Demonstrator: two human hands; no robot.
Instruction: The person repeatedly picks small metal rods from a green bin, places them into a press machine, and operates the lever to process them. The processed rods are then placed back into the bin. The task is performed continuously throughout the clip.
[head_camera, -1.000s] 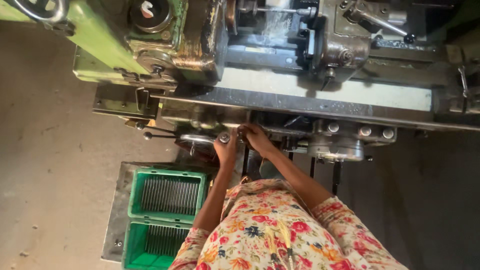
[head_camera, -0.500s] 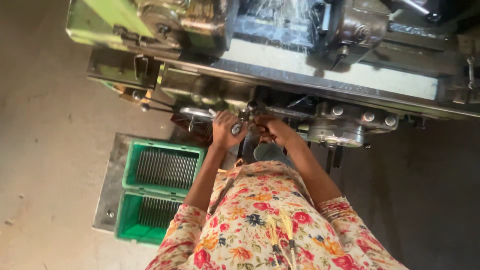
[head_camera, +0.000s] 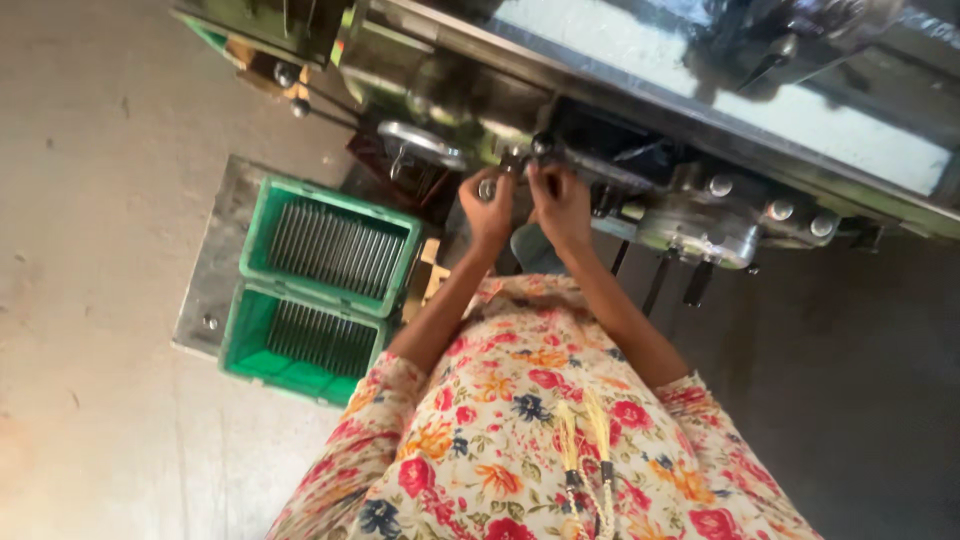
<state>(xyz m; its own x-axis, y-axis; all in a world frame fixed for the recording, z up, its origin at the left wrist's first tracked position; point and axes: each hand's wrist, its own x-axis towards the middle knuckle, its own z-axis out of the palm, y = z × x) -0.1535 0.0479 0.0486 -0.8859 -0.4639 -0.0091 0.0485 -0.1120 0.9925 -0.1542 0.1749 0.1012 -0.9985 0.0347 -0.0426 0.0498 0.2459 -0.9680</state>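
- Steel fittings on the machine's (head_camera: 700, 215) front edge draw both hands together: the left hand (head_camera: 489, 212) pinches a small round metal part (head_camera: 487, 188), and the right hand (head_camera: 560, 203) closes on a dark knob (head_camera: 541, 146).
- Green crates (head_camera: 318, 285) crowd the floor at left; open floor lies beyond.

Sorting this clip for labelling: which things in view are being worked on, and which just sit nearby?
In hand:
left hand
right hand
small round metal part
grey metal machine

Nearby, untouched:
two green plastic crates of metal rods
round silver handwheel
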